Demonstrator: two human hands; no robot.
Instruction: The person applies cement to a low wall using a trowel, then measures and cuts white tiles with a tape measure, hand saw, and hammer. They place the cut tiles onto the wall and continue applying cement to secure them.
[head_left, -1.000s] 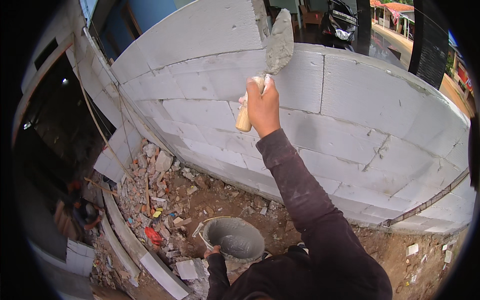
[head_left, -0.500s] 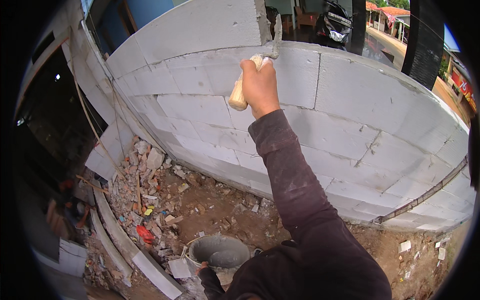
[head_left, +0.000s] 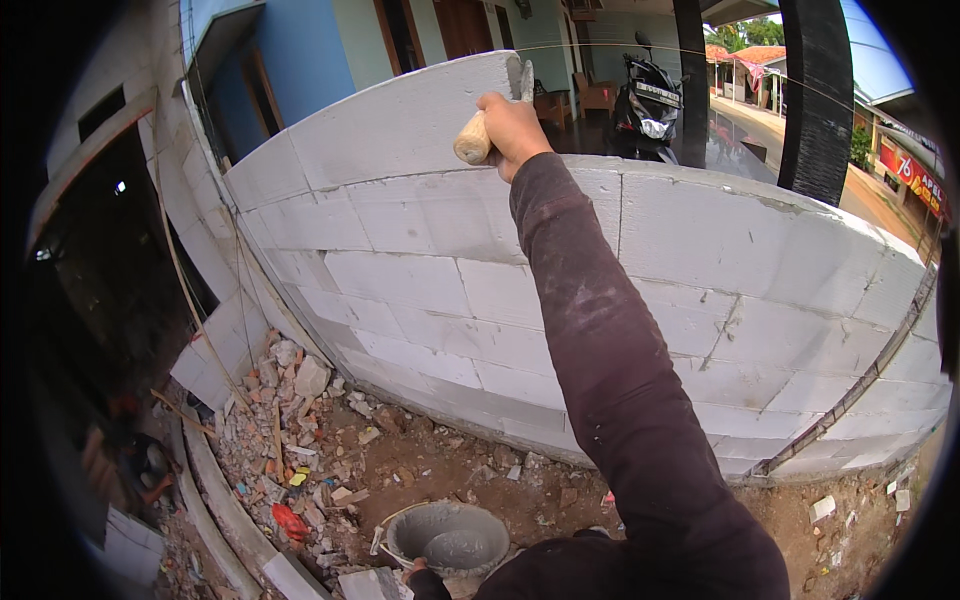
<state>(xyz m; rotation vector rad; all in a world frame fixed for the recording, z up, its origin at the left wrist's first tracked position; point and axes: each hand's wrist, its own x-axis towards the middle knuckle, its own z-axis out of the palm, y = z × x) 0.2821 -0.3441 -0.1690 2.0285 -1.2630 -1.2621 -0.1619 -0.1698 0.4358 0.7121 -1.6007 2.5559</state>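
Observation:
My right hand [head_left: 512, 130] is closed around the wooden handle of a trowel [head_left: 475, 140], arm stretched far out over the wall. The trowel's grey blade stands upright at the cut end of the top white block [head_left: 410, 115], close against that face; part of it is hidden by my hand. Low in the view, my left hand [head_left: 416, 568] is closed on the near-left rim of a bucket [head_left: 392, 530]. Grey wet mortar [head_left: 465, 550] lies inside the bucket. My left hand is partly hidden at the lower edge.
The white block wall [head_left: 740, 240] curves across the view, with a lower top ledge right of the end block. Rubble [head_left: 310, 375] and a red bag-like thing [head_left: 290, 522] lie on the ground left. Behind the wall stands a motorcycle [head_left: 650, 105]. A person [head_left: 150, 465] is at lower left.
My right hand has raised the trowel from the ledge to the end face of the top block. The view has tilted up, and my left hand stays at the bucket rim.

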